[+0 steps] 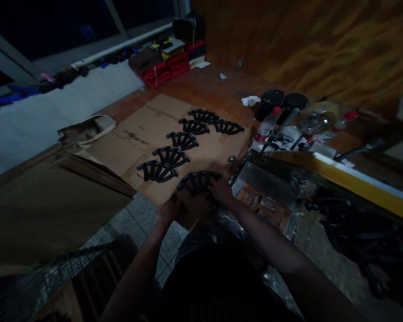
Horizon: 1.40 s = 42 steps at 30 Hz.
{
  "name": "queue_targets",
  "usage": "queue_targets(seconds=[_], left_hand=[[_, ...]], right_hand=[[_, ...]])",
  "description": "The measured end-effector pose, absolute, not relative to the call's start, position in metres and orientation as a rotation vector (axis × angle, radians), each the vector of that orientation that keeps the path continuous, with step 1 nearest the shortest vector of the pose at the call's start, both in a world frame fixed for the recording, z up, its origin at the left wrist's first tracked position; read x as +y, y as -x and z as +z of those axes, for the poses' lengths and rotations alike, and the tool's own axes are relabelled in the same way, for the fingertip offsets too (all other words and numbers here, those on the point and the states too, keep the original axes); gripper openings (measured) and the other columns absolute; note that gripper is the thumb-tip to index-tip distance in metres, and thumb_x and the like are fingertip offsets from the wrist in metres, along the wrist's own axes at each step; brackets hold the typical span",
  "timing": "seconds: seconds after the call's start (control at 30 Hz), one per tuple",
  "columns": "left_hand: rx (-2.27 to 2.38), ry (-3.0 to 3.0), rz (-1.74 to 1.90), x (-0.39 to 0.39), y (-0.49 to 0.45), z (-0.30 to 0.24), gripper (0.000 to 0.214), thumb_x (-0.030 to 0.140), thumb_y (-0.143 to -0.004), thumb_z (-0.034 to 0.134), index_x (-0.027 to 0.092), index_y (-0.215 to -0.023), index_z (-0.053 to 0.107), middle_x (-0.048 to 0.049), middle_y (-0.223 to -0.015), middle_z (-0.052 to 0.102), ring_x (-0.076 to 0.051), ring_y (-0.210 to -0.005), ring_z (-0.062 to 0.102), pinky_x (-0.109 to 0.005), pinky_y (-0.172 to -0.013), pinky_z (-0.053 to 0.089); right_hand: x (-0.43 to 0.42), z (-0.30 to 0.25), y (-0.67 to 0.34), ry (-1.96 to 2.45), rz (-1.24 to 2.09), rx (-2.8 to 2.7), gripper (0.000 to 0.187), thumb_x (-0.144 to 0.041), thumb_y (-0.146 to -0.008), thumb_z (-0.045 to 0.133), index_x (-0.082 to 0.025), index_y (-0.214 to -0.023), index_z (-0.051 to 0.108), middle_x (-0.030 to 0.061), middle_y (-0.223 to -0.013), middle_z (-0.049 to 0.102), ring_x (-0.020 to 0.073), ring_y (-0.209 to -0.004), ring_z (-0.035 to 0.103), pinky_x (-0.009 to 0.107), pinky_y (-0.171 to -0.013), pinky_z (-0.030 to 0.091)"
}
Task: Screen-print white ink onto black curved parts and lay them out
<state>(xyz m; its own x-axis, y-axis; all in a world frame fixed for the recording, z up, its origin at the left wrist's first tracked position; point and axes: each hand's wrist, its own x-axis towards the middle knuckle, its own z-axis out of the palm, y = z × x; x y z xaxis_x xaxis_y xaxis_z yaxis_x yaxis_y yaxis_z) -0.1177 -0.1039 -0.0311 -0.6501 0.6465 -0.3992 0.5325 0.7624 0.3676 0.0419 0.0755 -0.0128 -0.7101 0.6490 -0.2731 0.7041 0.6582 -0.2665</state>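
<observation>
Several black, glossy curved pieces, handle-like in shape, lie fanned out in groups on a flat cardboard sheet. The nearest group sits by the sheet's front edge, between my two hands. At its right end, my right hand has its fingers closed on a black curved piece. My left hand is closed low at the front edge of the cardboard, with something small and dark at its fingertips that is too dim to name. Farther back, other fanned groups form a slanting row.
Bottles, black round containers and a tape roll crowd the right side. A bin of black pieces stands at lower right. Cardboard boxes are on the left, and folded red cloth lies at the back.
</observation>
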Motion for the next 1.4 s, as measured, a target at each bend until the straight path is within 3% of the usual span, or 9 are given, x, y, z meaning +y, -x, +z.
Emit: queue_targets(seconds=[0.07,0.2,0.33,0.6,0.77,0.93,1.07,1.17,1.4], left_hand=[[2.476,-0.895,0.379,-0.095,0.109,-0.023,0.041,0.045,-0.094,0.046,0.014,-0.108,0.068,-0.0196,-0.094,0.071,-0.036,-0.100,0.066,-0.048,-0.085,0.049],[2.439,-1.173,0.484,-0.062,0.079,-0.017,0.042,0.038,-0.095,0.048,0.017,-0.129,0.060,-0.0164,-0.133,0.061,-0.031,-0.121,0.055,-0.044,-0.102,0.043],[2.512,-1.348,0.285,-0.035,0.057,-0.025,0.052,0.041,-0.093,0.054,0.020,-0.140,0.052,-0.0129,-0.148,0.049,-0.034,-0.130,0.045,-0.051,-0.106,0.041],[2.479,-1.318,0.079,-0.012,0.056,-0.031,0.064,0.041,-0.091,0.058,0.034,-0.152,0.037,-0.0091,-0.151,0.045,-0.033,-0.129,0.047,-0.045,-0.091,0.054],[2.478,-1.300,-0.027,-0.005,0.056,-0.025,0.046,0.036,-0.093,0.053,0.029,-0.139,0.056,-0.0115,-0.142,0.053,-0.033,-0.124,0.051,-0.044,-0.089,0.054],[2.491,-1.379,-0.011,0.006,0.070,-0.017,0.045,0.034,-0.093,0.050,0.025,-0.136,0.059,-0.0119,-0.143,0.054,-0.033,-0.124,0.051,-0.045,-0.093,0.052],[2.497,-1.582,0.071,0.054,0.094,0.004,0.044,0.025,-0.093,0.048,0.027,-0.136,0.058,-0.0103,-0.150,0.047,-0.034,-0.128,0.047,-0.044,-0.094,0.051],[2.406,-1.723,0.062,0.106,0.113,0.017,0.043,0.023,-0.094,0.045,0.027,-0.134,0.059,-0.0105,-0.147,0.050,-0.033,-0.128,0.047,-0.045,-0.095,0.050],[2.213,-1.813,-0.021,0.203,0.138,-0.002,0.038,0.038,-0.092,0.057,0.021,-0.125,0.066,-0.0139,-0.133,0.060,-0.032,-0.119,0.055,-0.043,-0.094,0.049]], right_hand=[[0.078,-0.014,-0.039,-1.129,-0.549,2.685,0.035,-0.037,-0.099,0.051,-0.015,-0.123,0.063,0.0168,-0.114,0.070,0.0262,-0.111,0.063,0.035,-0.091,0.047],[0.083,-0.015,-0.036,-1.148,-0.566,2.645,0.034,-0.037,-0.100,0.047,-0.018,-0.121,0.065,0.0145,-0.114,0.071,0.0252,-0.108,0.066,0.033,-0.087,0.049],[0.086,-0.017,-0.033,-1.166,-0.604,2.591,0.036,-0.038,-0.101,0.043,-0.020,-0.117,0.069,0.0128,-0.113,0.073,0.0249,-0.106,0.068,0.033,-0.086,0.050],[0.088,-0.018,-0.032,-1.181,-0.656,2.572,0.038,-0.038,-0.101,0.042,-0.020,-0.117,0.070,0.0121,-0.113,0.073,0.0237,-0.107,0.067,0.030,-0.087,0.049],[0.081,-0.019,-0.030,-1.203,-0.755,2.568,0.036,-0.038,-0.099,0.047,-0.017,-0.111,0.074,0.0131,-0.110,0.074,0.0234,-0.105,0.067,0.030,-0.089,0.048],[0.084,-0.020,-0.026,-1.290,-0.872,2.698,0.032,-0.034,-0.097,0.052,-0.017,-0.113,0.074,0.0122,-0.114,0.072,0.0233,-0.113,0.062,0.032,-0.098,0.044],[0.116,-0.012,-0.016,-1.416,-0.968,2.829,0.034,-0.030,-0.095,0.054,-0.020,-0.125,0.068,0.0110,-0.121,0.069,0.0247,-0.118,0.059,0.037,-0.103,0.042],[0.149,-0.005,-0.004,-1.592,-1.015,2.783,0.037,-0.027,-0.096,0.052,-0.017,-0.129,0.064,0.0132,-0.121,0.069,0.0257,-0.115,0.061,0.038,-0.102,0.043],[0.181,-0.018,0.007,-1.684,-1.348,2.780,0.035,-0.019,-0.091,0.053,-0.018,-0.124,0.064,0.0113,-0.127,0.066,0.0226,-0.120,0.060,0.037,-0.107,0.043]])
